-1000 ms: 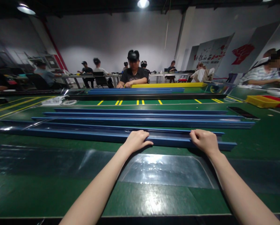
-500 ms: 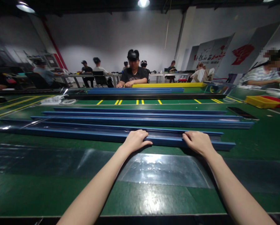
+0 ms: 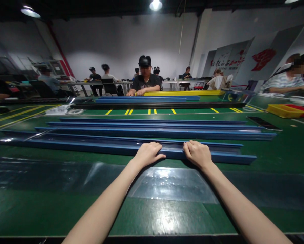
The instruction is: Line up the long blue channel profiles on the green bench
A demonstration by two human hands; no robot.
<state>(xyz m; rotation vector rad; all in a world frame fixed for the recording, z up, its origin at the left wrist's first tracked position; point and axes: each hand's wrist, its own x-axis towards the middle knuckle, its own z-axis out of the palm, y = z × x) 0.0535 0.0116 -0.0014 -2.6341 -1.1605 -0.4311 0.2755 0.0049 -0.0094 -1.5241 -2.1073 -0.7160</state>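
Note:
A long blue U-shaped channel (image 3: 90, 147) lies across the green table in front of me, open side up. My left hand (image 3: 148, 152) is closed over its near wall, fingers reaching inside and thumb along the outer face. A short way to the right, my right hand (image 3: 198, 154) grips the same near wall with curled fingers. Clear plastic film (image 3: 37, 134) shows in the left part of the channel. Nearer to me, a wide strip of clear film (image 3: 174, 184) lies flat on the table, partly under my forearms.
Beyond the channel lie more blue channels (image 3: 154, 131), then a black rail (image 3: 162, 105) and a yellow rail (image 3: 182, 93). A phone (image 3: 263, 123) and a yellow tray (image 3: 285, 110) are at the right. Across the table sits a person (image 3: 146, 81).
My right hand has moved left along the channel's near wall, closer to my left hand. My left hand and the channel look almost the same.

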